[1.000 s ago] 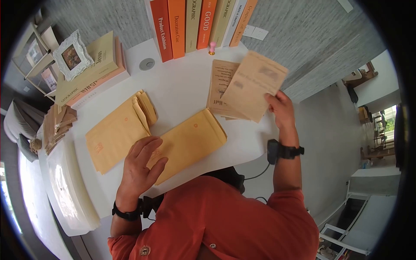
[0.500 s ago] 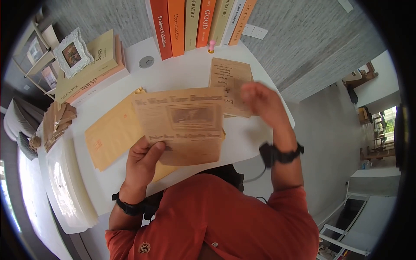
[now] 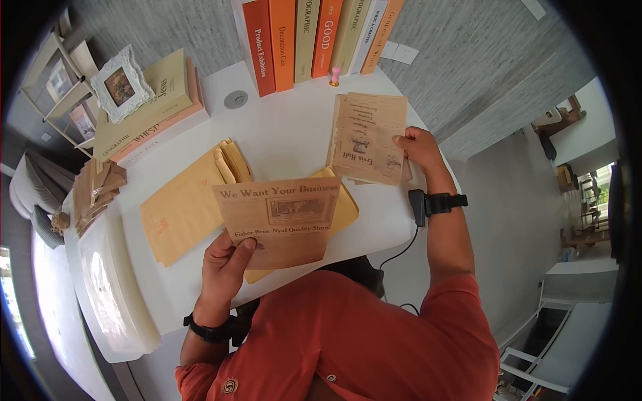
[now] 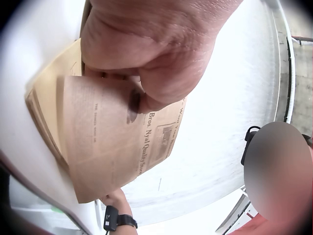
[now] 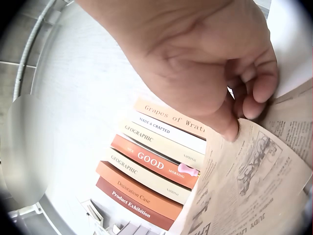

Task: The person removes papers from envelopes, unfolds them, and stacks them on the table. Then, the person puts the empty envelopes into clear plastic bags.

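Observation:
The left hand (image 3: 226,266) pinches the lower left edge of a brown printed sheet (image 3: 281,220), thumb on top; its large heading reads "We Want Your Business". Beneath that sheet lies a yellow envelope (image 3: 346,208), mostly covered. At the right of the table, the right hand (image 3: 421,148) pinches the right edge of another printed sheet (image 3: 368,137), which lies over further brown sheets. The right wrist view shows the thumb and fingers of the right hand (image 5: 205,73) at the corner of this sheet (image 5: 254,171).
More yellow envelopes (image 3: 184,207) lie left of centre. Clear plastic sleeves (image 3: 114,294) and small brown papers (image 3: 97,194) line the left edge. Upright books (image 3: 284,47), a pink stamp (image 3: 335,75), and stacked books (image 3: 154,110) under a white frame (image 3: 122,87) stand behind.
The right hand carried a sheet from the pile to the left hand, let go, and returned to pinch another. The left hand now holds that first sheet above the envelope.

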`<action>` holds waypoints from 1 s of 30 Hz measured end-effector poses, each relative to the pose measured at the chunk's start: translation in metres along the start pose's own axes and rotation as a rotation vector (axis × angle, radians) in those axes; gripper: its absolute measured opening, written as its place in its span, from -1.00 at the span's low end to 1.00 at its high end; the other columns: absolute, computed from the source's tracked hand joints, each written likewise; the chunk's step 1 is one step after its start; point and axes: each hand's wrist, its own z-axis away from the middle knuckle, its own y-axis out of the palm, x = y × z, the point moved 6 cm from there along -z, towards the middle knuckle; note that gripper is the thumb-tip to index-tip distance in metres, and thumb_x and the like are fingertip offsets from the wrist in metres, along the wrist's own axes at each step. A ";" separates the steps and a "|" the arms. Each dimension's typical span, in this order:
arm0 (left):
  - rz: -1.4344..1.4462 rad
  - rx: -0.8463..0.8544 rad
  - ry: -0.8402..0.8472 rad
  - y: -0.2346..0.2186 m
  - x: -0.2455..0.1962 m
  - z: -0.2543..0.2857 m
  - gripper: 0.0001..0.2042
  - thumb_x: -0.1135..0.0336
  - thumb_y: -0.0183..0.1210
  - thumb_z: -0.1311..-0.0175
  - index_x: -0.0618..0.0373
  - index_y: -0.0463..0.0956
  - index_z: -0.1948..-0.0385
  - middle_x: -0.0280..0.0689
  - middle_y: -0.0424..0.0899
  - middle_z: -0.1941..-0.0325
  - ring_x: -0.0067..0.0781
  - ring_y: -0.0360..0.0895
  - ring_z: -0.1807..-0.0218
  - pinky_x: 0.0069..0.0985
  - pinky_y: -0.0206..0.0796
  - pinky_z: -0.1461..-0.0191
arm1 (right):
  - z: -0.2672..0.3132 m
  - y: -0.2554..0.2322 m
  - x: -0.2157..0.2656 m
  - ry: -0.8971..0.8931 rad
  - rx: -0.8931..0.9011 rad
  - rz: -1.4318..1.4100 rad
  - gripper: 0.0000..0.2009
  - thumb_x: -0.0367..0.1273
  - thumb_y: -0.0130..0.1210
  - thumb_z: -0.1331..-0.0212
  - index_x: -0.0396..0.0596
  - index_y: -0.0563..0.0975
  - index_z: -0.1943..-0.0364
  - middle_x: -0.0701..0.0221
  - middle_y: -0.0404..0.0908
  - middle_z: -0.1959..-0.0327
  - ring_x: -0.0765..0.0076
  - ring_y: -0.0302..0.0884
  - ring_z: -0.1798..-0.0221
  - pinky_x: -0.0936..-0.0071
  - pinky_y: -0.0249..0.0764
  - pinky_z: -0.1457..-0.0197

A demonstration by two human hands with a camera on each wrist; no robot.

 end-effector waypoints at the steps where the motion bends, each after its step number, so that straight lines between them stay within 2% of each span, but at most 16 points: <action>1: 0.001 0.002 -0.009 0.002 0.001 -0.001 -0.73 0.46 0.09 -0.50 0.23 0.53 -0.17 -0.33 0.70 -0.04 -0.56 0.58 -0.05 -0.51 0.40 -0.21 | 0.003 -0.003 -0.001 -0.013 -0.017 0.010 -0.79 -0.33 0.24 -0.18 -0.25 0.66 0.36 0.40 0.60 0.51 0.51 0.47 0.45 0.43 0.44 0.31; 3: 0.025 0.004 -0.001 0.005 0.004 -0.005 -0.73 0.46 0.08 -0.51 0.23 0.51 -0.17 -0.34 0.69 -0.05 -0.57 0.57 -0.07 -0.51 0.40 -0.21 | 0.010 -0.007 -0.005 -0.037 -0.050 0.030 -0.80 -0.35 0.21 -0.20 -0.27 0.65 0.35 0.43 0.58 0.54 0.54 0.46 0.45 0.46 0.43 0.31; 6: 0.037 0.030 0.008 0.010 0.002 -0.009 -0.74 0.46 0.05 -0.52 0.22 0.50 -0.17 -0.35 0.68 -0.08 -0.59 0.55 -0.08 -0.51 0.39 -0.21 | 0.040 -0.031 0.017 -0.167 -0.278 0.065 -0.79 -0.36 0.17 -0.27 -0.29 0.64 0.31 0.43 0.55 0.57 0.58 0.48 0.43 0.51 0.42 0.31; 8: 0.074 0.048 0.019 0.014 -0.005 -0.012 -0.74 0.44 0.04 -0.53 0.21 0.50 -0.16 -0.35 0.67 -0.08 -0.60 0.54 -0.09 -0.51 0.39 -0.21 | 0.070 -0.047 0.039 -0.221 -0.360 -0.179 -0.79 -0.36 0.11 -0.36 -0.27 0.64 0.20 0.47 0.61 0.47 0.61 0.52 0.38 0.55 0.43 0.28; 10: 0.152 0.066 0.033 0.024 -0.016 -0.017 -0.74 0.43 0.04 -0.53 0.20 0.50 -0.16 -0.35 0.67 -0.09 -0.59 0.54 -0.10 -0.50 0.39 -0.22 | 0.105 -0.047 0.069 -0.284 -0.331 -0.537 -0.78 -0.34 0.07 -0.45 -0.25 0.60 0.10 0.52 0.63 0.36 0.67 0.49 0.35 0.60 0.42 0.28; 13: 0.462 0.110 -0.026 0.047 -0.028 -0.030 -0.75 0.41 0.05 -0.51 0.19 0.52 -0.14 -0.36 0.67 -0.08 -0.58 0.54 -0.10 -0.50 0.37 -0.24 | 0.147 -0.027 0.102 -0.339 -0.178 -0.638 -0.77 -0.31 0.05 -0.49 -0.25 0.55 0.05 0.56 0.61 0.29 0.72 0.44 0.32 0.66 0.41 0.25; 16: 0.483 0.049 -0.037 0.059 -0.027 -0.047 -0.77 0.43 0.06 -0.50 0.17 0.54 -0.10 -0.36 0.68 -0.06 -0.58 0.55 -0.09 -0.50 0.36 -0.25 | 0.173 0.015 0.124 -0.411 0.061 -0.514 -0.75 -0.29 0.01 -0.52 -0.25 0.54 0.07 0.55 0.61 0.31 0.75 0.41 0.29 0.69 0.41 0.19; 19: 0.457 0.089 -0.033 0.060 -0.011 -0.058 -0.80 0.45 0.04 -0.51 0.16 0.56 -0.06 -0.37 0.69 -0.04 -0.59 0.56 -0.09 -0.51 0.36 -0.25 | 0.184 0.047 0.134 -0.456 0.211 -0.611 -0.75 -0.32 -0.03 -0.54 -0.25 0.55 0.05 0.53 0.61 0.27 0.75 0.42 0.26 0.70 0.41 0.15; 22: 0.449 0.009 -0.002 0.059 -0.006 -0.056 -0.80 0.46 0.04 -0.50 0.16 0.54 -0.06 -0.35 0.71 0.00 -0.60 0.56 -0.08 -0.51 0.36 -0.23 | 0.185 0.049 0.138 -0.482 0.162 -0.577 -0.70 -0.32 -0.04 -0.55 -0.25 0.46 -0.16 0.48 0.60 0.21 0.70 0.47 0.22 0.65 0.42 0.13; 25: 0.373 -0.003 0.083 0.051 -0.010 -0.054 -0.67 0.51 0.07 -0.47 0.17 0.40 -0.23 -0.29 0.68 -0.07 -0.58 0.55 -0.12 -0.49 0.35 -0.28 | 0.192 0.055 0.135 -0.500 0.219 -0.734 -0.52 -0.41 0.04 -0.48 -0.22 0.25 -0.40 0.39 0.60 0.13 0.62 0.52 0.16 0.60 0.45 0.08; 28: 0.350 -0.071 0.042 0.056 -0.018 -0.053 -0.43 0.61 0.10 -0.39 0.17 0.15 -0.42 -0.22 0.63 -0.13 -0.52 0.56 -0.15 -0.47 0.36 -0.30 | 0.198 0.065 0.144 -0.640 0.243 -0.545 -0.34 -0.51 0.09 -0.39 -0.19 0.06 -0.50 0.30 0.61 0.07 0.55 0.55 0.14 0.55 0.47 0.02; 30: 0.242 -0.054 0.046 0.057 -0.017 -0.051 -0.31 0.66 0.11 -0.34 0.16 0.02 -0.48 -0.20 0.59 -0.18 -0.48 0.55 -0.18 -0.46 0.39 -0.29 | 0.195 0.070 0.137 -0.575 0.230 -0.526 -0.31 -0.58 0.07 -0.33 -0.18 0.05 -0.51 0.25 0.60 -0.01 0.50 0.57 0.06 0.54 0.46 -0.03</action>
